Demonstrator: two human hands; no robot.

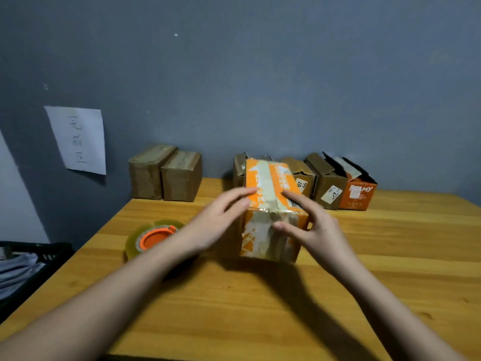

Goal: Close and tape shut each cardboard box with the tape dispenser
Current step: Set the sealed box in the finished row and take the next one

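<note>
An orange cardboard box (pixel 270 183) with strips of tape across its closed top stands in the middle of the wooden table (pixel 260 308). My left hand (pixel 221 220) rests against its left side, fingertips on the top edge. My right hand (pixel 312 227) grips its near right corner, thumb on the front face. A roll of clear tape on an orange dispenser core (pixel 153 238) lies flat on the table to the left, partly behind my left forearm.
Two closed brown boxes (pixel 166 175) stand by the wall at the back left. Behind the orange box, a row of open-flapped boxes (pixel 328 183), the rightmost one orange (pixel 359 194). A paper sheet (pixel 78 139) hangs on the grey wall. A dark crate (pixel 23 267) sits left of the table.
</note>
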